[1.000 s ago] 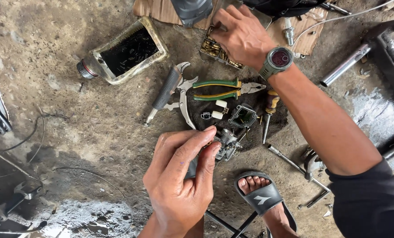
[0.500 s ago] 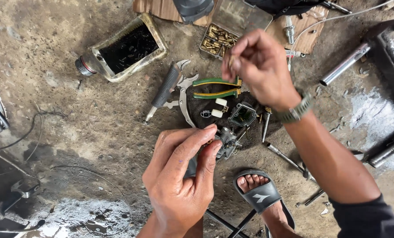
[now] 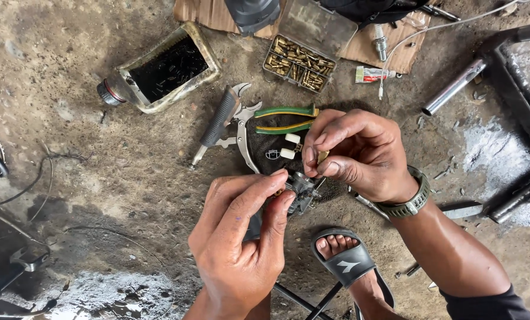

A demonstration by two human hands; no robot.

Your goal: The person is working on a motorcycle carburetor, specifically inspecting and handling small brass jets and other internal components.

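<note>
My left hand (image 3: 241,237) grips a small dark metal carburettor part (image 3: 302,191) just above my sandalled foot (image 3: 346,261). My right hand (image 3: 359,151), with a green watch at the wrist, pinches a tiny brass piece (image 3: 322,156) between thumb and fingers right beside that metal part. Behind the hands lie green-handled pliers (image 3: 285,118), locking pliers (image 3: 220,121) and two small white plastic pieces (image 3: 290,146) on the dirt floor.
A cut-open plastic can of black oil (image 3: 164,68) lies at the upper left. An open box of small brass parts (image 3: 298,62) sits on cardboard at the top, near a spark plug (image 3: 380,40) and a small tube (image 3: 371,74). A metal pipe (image 3: 454,86) and frame lie right.
My right hand came back from the box of brass parts at the top, carrying a small brass piece down to the metal part. My left hand stayed put.
</note>
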